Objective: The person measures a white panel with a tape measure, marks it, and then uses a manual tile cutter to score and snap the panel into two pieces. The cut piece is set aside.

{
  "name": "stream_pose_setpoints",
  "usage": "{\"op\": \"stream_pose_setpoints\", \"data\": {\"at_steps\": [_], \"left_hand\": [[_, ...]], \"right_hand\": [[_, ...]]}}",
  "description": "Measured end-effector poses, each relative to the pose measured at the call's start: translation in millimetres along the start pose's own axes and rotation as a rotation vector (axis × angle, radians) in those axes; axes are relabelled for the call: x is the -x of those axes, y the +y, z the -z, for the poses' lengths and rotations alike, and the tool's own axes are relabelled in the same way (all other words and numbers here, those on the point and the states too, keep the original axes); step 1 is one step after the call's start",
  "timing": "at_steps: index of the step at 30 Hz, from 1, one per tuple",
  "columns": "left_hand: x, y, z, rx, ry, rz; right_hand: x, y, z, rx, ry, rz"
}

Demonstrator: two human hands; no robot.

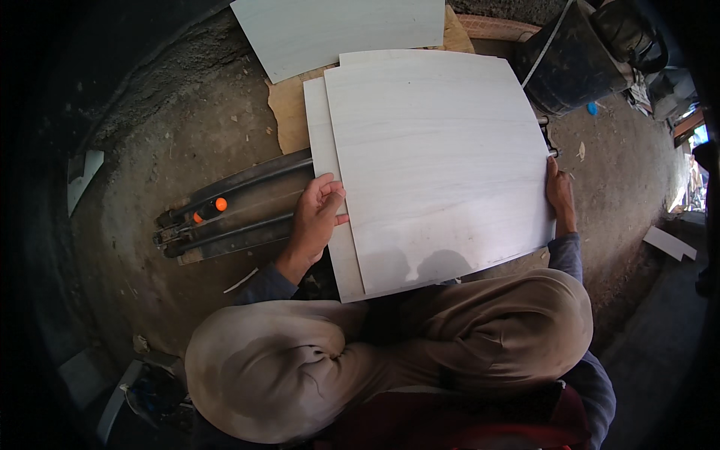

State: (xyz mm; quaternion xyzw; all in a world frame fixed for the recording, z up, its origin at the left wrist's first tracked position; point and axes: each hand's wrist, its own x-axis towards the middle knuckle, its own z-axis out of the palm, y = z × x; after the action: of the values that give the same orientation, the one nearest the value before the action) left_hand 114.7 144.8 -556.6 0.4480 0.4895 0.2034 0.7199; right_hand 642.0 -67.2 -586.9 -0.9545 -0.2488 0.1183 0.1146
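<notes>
A large white tile (442,157) with faint grey streaks lies before me, on top of a second white tile (323,142) that juts out along its left side. My left hand (313,221) is closed at the left edge of the upper tile, its fingers curled over the lower tile's protruding strip. On the far side, my right hand (559,193) grips the upper tile's right edge; the tile partly hides its fingers. Beneath the tiles runs a manual tile cutter (247,180) with two dark rails and an orange-and-black handle (217,206) at its left end. The tiles cover its middle.
Another white tile (345,34) rests beyond on a brown sheet (288,112). A black bucket (574,64) stands at the far right. Tile offcuts lie at the right (670,244) and left (85,180) on the dusty floor (142,225). My bent knees (517,322) are close to the tiles' near edge.
</notes>
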Motion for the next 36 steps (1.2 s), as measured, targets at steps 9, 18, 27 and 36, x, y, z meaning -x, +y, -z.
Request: {"op": "stream_pose_setpoints", "data": {"at_steps": [9,18,27,36], "left_hand": [[1,-7,-1,0.039,0.004,-0.004],[2,-4,-4,0.058,0.035,0.054],[2,-1,-8,0.062,0.039,0.079],[-1,5,-8,0.025,0.032,0.110]], "right_hand": [[-2,5,-6,-0.049,-0.037,-0.024],[16,-17,-2,-0.071,-0.024,-0.117],[24,-17,-5,-0.187,-0.043,-0.067],[9,4,-19,-0.197,-0.024,-0.076]]}}
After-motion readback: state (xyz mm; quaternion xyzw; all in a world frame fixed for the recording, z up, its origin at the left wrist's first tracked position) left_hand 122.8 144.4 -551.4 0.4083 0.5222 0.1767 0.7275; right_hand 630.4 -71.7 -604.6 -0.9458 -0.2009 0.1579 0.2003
